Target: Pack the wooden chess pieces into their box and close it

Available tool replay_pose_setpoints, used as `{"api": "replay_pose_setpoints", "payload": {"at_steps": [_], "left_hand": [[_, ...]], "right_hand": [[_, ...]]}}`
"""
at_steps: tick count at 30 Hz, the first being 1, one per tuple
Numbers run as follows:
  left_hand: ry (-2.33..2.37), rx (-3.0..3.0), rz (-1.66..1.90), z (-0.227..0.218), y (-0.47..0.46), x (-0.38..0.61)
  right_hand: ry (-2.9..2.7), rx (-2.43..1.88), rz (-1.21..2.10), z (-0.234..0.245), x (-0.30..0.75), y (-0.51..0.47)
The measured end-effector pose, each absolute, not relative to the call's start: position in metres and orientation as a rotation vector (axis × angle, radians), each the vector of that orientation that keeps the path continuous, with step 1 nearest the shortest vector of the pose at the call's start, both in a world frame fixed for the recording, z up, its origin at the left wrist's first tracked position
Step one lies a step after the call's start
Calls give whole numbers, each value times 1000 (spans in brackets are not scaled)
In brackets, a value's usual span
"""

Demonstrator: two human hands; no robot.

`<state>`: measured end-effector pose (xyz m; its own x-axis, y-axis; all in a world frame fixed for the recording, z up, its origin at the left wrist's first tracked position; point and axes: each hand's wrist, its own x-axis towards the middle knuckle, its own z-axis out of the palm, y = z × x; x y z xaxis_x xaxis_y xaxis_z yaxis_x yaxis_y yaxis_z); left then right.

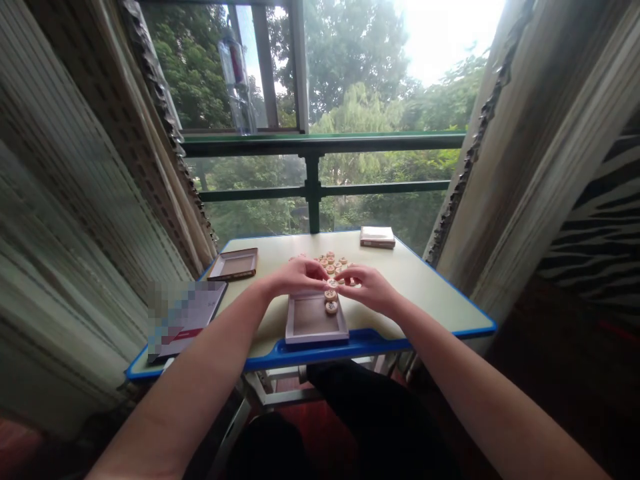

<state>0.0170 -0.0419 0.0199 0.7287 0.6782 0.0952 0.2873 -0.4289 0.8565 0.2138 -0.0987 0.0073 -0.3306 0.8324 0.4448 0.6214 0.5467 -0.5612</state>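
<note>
My left hand and my right hand meet above the far edge of an open shallow box. Between their fingertips is a round wooden Chinese chess piece, pinched from both sides. Just below it, two more pieces, an upper disc and a lower disc, lie in the right part of the box. Beyond my fingers, several loose Chinese chess pieces are grouped on the tabletop, some of them hidden by my hands.
The pale table has a blue rim. A box lid or tray lies at left, above a partly blurred book. Another small box sits at the far right. Behind stand a green railing and curtains.
</note>
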Motion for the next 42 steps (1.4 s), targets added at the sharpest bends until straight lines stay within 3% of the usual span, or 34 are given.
{"api": "replay_pose_setpoints", "payload": {"at_steps": [17, 42], "left_hand": [[856, 2343, 202, 15, -41, 14], [782, 2523, 158, 13, -43, 19]], "right_hand": [[-2359, -1050, 267, -4, 215, -104], [-2347, -1043, 298, -3, 211, -104]]}}
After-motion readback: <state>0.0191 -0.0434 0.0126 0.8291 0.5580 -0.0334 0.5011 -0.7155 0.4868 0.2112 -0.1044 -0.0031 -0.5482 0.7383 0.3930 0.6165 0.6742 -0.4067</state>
